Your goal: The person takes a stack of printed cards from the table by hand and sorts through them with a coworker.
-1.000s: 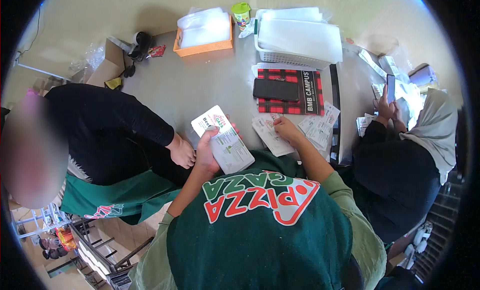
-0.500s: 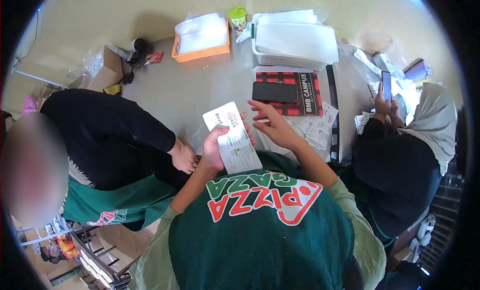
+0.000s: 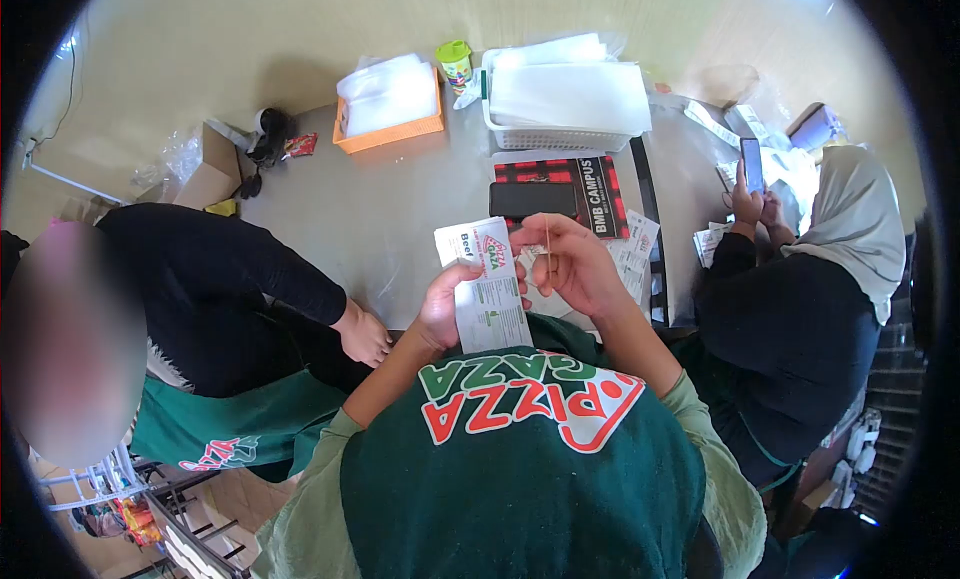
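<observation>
My left hand (image 3: 447,304) is closed round a stack of white printed labels (image 3: 492,314), with a red-and-green "Pizza Gaza" logo and the word "Beef" near the top. My right hand (image 3: 577,266) is at the stack's upper right edge, fingers bent. A thin tan strand that looks like a rubber band (image 3: 548,247) stretches at its fingers. More printed labels (image 3: 632,261) lie on the table beyond my right hand. Just past both hands, a black phone (image 3: 533,200) rests on a red-and-black checked "BMB Campus" book (image 3: 603,207).
An orange basket (image 3: 390,128) and a white basket (image 3: 565,139) hold white sheets at the table's back, with a green-lidded cup (image 3: 456,64) between. At left, a co-worker's hand (image 3: 363,335) rests near the table edge. At right, another person holds a phone (image 3: 751,164).
My right hand has come in to the label stack, its fingers curling, and the tan strand now shows at them. The stack, still in my left hand, is a little more upright.
</observation>
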Action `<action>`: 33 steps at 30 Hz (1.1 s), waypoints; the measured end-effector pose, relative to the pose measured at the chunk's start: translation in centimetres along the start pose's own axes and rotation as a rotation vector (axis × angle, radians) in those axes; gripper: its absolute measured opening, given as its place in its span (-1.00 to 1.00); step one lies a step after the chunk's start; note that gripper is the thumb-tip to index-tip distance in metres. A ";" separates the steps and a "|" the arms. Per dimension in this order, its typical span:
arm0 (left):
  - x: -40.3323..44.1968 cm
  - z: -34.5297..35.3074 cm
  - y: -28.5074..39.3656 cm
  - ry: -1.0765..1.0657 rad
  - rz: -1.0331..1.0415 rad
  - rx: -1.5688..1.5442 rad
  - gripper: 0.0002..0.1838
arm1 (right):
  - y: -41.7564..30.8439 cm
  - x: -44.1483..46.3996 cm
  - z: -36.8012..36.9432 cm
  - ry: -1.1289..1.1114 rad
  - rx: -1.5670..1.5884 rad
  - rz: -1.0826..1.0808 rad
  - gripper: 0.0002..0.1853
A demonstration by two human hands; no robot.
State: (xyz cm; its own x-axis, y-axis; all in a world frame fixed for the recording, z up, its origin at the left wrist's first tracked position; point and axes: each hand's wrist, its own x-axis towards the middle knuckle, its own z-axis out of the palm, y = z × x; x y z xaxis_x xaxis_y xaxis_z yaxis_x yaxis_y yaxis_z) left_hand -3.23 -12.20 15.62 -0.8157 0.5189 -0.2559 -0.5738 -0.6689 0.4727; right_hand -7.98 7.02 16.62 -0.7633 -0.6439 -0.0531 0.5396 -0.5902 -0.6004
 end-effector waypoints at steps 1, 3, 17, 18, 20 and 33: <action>0.0 0.5 0.1 0.011 -0.005 0.017 -0.33 | -0.6 -0.3 1.1 0.094 -0.190 -0.009 -0.66; 0.1 1.5 0.1 0.039 0.005 0.045 -0.33 | -1.6 -0.5 2.0 0.167 -0.493 -0.073 -0.57; 0.5 4.7 -0.1 -0.117 -0.167 0.294 -0.38 | -8.7 3.3 8.4 -0.436 -1.639 0.227 -0.51; 0.5 4.9 0.0 -0.134 -0.169 0.307 -0.37 | -9.1 3.3 10.3 -0.471 -1.744 0.317 -0.54; 0.4 5.2 0.0 -0.135 -0.188 0.338 -0.37 | -9.4 3.5 11.1 -0.569 -1.830 0.407 -0.58; 0.1 4.9 -0.2 -0.157 -0.183 0.341 -0.42 | -8.3 4.1 9.2 -0.644 -1.667 0.323 -0.41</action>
State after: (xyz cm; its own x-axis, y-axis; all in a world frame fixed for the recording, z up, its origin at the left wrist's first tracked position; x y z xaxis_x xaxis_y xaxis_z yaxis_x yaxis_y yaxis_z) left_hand -2.86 -9.44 19.64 -0.6660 0.7055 -0.2422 -0.6293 -0.3572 0.6902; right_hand -12.31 4.80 28.75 -0.2521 -0.9273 -0.2768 -0.5684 0.3733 -0.7332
